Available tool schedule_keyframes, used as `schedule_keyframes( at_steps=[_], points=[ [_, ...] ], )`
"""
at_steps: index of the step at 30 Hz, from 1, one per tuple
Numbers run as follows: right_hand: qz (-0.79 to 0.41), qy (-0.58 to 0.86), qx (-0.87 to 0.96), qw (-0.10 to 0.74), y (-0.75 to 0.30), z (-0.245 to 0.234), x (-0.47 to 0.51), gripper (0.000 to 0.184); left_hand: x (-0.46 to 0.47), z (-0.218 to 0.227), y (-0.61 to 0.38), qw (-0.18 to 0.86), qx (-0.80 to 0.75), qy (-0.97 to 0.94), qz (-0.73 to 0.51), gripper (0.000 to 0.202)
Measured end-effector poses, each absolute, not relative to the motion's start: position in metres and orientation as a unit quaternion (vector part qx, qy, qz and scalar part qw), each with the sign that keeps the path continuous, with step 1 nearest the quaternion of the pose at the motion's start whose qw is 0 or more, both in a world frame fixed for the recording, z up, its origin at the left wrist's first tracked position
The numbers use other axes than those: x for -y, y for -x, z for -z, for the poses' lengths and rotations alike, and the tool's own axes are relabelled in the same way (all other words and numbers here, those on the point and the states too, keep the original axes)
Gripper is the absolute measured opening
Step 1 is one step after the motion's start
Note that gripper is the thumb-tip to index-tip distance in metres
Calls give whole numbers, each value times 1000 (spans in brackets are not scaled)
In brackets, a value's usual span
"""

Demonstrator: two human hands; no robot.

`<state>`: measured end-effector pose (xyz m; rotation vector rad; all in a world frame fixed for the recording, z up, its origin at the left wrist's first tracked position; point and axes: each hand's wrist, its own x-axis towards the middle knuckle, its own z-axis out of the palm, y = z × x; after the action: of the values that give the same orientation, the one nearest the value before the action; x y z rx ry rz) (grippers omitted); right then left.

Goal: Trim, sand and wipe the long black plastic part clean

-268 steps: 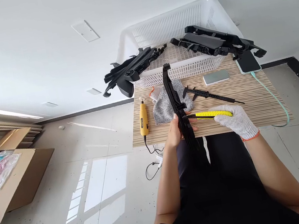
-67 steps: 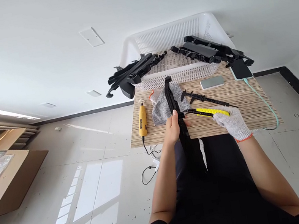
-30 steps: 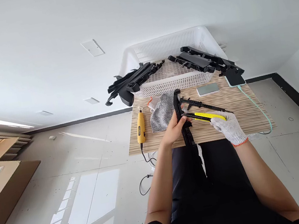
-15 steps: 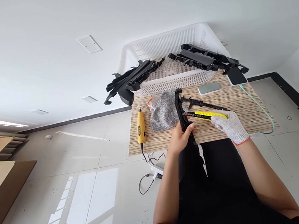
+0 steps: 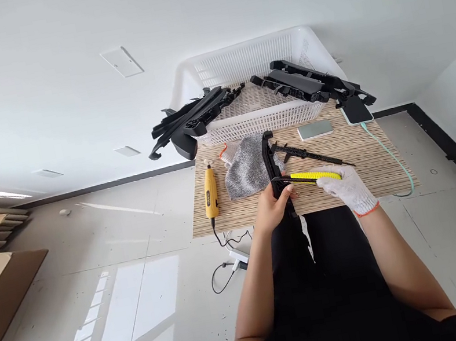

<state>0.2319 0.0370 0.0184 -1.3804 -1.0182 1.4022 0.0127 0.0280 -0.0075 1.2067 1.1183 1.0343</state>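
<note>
Crosswise to the black plastic part (image 5: 268, 157), the knife (image 5: 315, 176) points in from the right, its tip at the part just beyond the bare left hand (image 5: 272, 208); whether blade meets plastic, I cannot tell. That hand clasps the part, whose length runs away from the person over the table (image 5: 237, 211). The gloved right hand (image 5: 347, 187) grasps the knife's yellow handle.

Head-worn cam looks fwd & steeply down from above torso (image 5: 319, 313), nearest, btm ctr. Left hand (image 5: 271, 210), right hand (image 5: 348, 187) & table (image 5: 238, 214) mid-frame, fairly close; basket (image 5: 264, 124) beyond; wall (image 5: 224, 0) on far side; wide FOV, incl. floor (image 5: 197, 293) left & right.
</note>
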Motion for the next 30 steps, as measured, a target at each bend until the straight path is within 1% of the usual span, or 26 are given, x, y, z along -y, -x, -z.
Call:
schedule_keyframes(
  at_steps=[4,8,12,13,16,17,20,24,28,30],
  points=[
    [-544,552,373,510,-231,-18,-36,44,-28,7,-13,565,-479,-508,-440,62],
    [-571,556,388,462,-231,-16,-37,44,-28,7,-13,554,-486,-516,-437,51],
    [-547,556,360,513,-231,-17,-36,45,-28,6,-13,563,-481,-506,-442,61],
    [-556,553,359,507,-231,-18,-36,45,-28,6,-13,563,-480,-506,-443,62],
    [-583,551,397,445,-232,-20,-35,46,-28,5,-12,558,-480,-511,-444,60],
    [-578,553,406,442,-232,-20,-34,47,-28,5,-12,557,-481,-511,-443,60],
    [-553,557,395,477,-232,-20,-34,48,-27,6,-11,560,-482,-507,-443,63],
    [-578,552,410,439,-231,-19,-35,48,-28,8,-11,554,-481,-513,-446,60],
    [-556,554,383,488,-231,-18,-36,49,-28,9,-10,562,-476,-508,-447,64],
    [-579,546,392,462,-231,-18,-38,48,-29,8,-11,564,-470,-508,-450,63]
  ],
)
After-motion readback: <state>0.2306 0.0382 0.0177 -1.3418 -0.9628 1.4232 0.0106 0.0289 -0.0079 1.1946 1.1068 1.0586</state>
